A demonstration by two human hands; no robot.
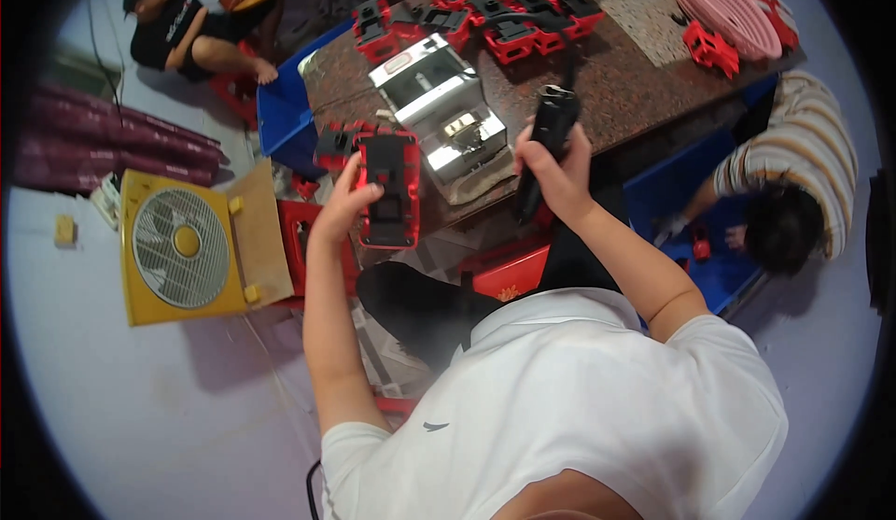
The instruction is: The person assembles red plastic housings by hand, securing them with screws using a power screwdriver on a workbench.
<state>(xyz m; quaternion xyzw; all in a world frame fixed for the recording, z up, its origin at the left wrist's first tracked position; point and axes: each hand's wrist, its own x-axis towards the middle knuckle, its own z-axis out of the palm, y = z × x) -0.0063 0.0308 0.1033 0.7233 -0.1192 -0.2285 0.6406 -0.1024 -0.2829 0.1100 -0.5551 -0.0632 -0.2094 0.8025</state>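
Observation:
My left hand (342, 204) is closed on the side of a red-and-black plastic housing (392, 210), its thumb lying over the black face. The housing is held up in front of the table's near left edge. My right hand (562, 171) wraps round a black electric screwdriver (556, 120), corded at its upper end and pointing downward. Between the two hands, a shiny metal fixture (431, 83) stands on the speckled stone table (621, 91). Another red-and-black part (332, 145) sits just behind the held housing, partly hidden by it.
Several red-and-black housings (511, 18) crowd the table's far side. A pink basket (726, 8) stands at the far right. On the right, a person in a striped shirt (801, 137) bends over a blue bin (691, 170). A yellow fan (182, 240) is at left; another person (177, 30) sits far left.

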